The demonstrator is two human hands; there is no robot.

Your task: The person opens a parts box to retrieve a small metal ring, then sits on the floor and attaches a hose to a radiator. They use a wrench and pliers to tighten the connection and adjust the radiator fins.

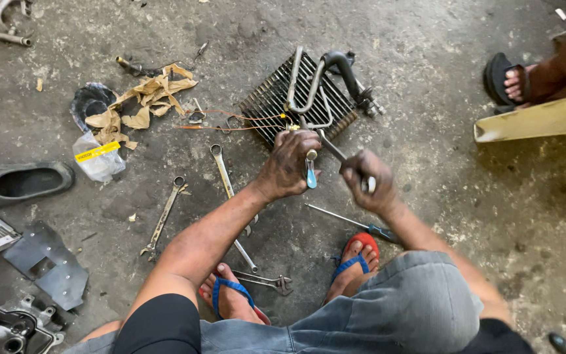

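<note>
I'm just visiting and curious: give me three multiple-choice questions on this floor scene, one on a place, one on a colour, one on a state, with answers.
1. Where does the finned metal coil block lie?
A. on the concrete floor, beyond the hands
B. on a bench
C. in a box

2. What colour are the straps of the person's sandals?
A. green
B. blue
C. white

3. How is the left hand?
A. flat on the floor
B. open and empty
C. closed on a small tool

Answers: 1 A, the block rests on bare concrete past both hands. 2 B, blue straps cross both feet. 3 C, its fingers wrap a tool at the block's pipe fitting, beside the right hand gripping a wrench.
</note>
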